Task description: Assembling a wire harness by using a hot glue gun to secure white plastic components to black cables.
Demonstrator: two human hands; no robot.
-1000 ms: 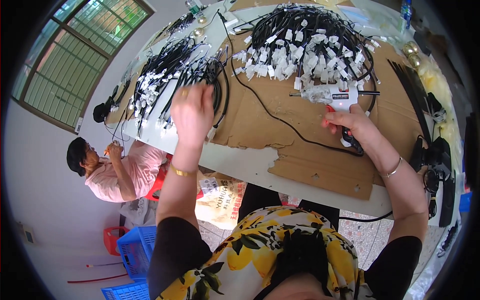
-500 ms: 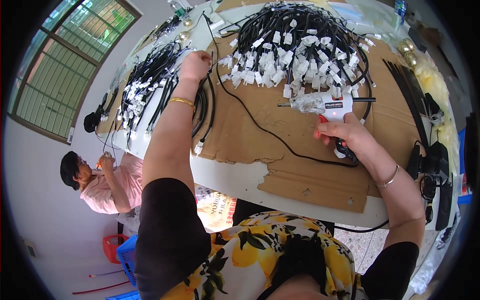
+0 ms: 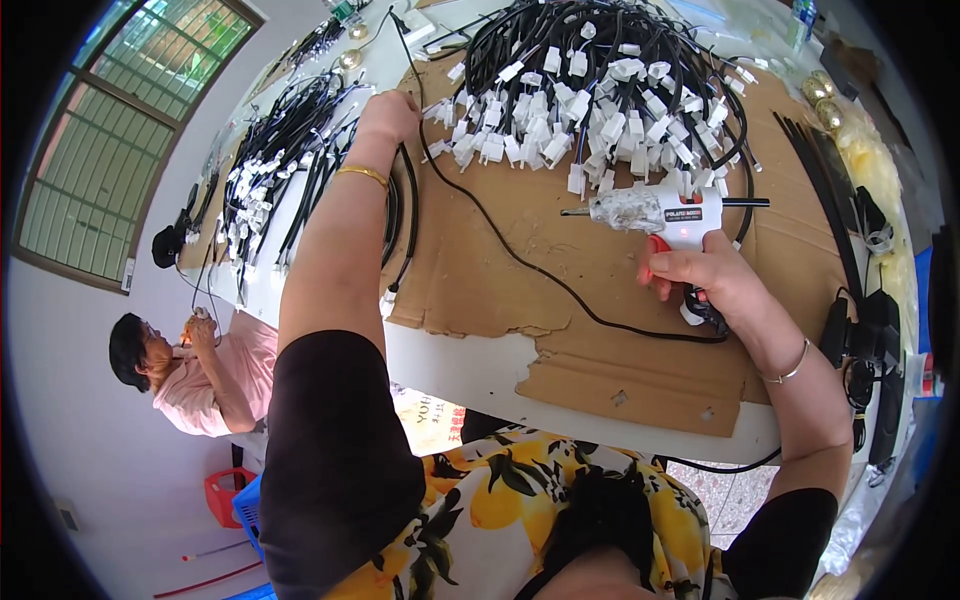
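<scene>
My right hand (image 3: 708,268) is wrapped around the handle of a white hot glue gun (image 3: 690,215), with fingers at its red trigger. The nozzle points left above the cardboard, and a black glue stick juts from the back. My left hand (image 3: 390,115) reaches to the far left of the cardboard with its fingers curled together; what they hold is hidden. Black cables (image 3: 410,205) with white connectors run out from under that hand toward me. Beyond the glue gun lies a large heap of black cables with white connectors (image 3: 600,110).
Cardboard (image 3: 480,270) covers much of the white table (image 3: 450,370). Another cable pile (image 3: 265,180) lies left. The gun's black cord (image 3: 560,285) crosses the cardboard. Black strips (image 3: 820,190) and black adapters (image 3: 878,325) sit right. A person in pink (image 3: 215,385) works at the left.
My left hand has shifted slightly farther away, and the cable beside its fingers now bends under it. The glue gun stays in my right hand, nearly still. The view has tilted a little.
</scene>
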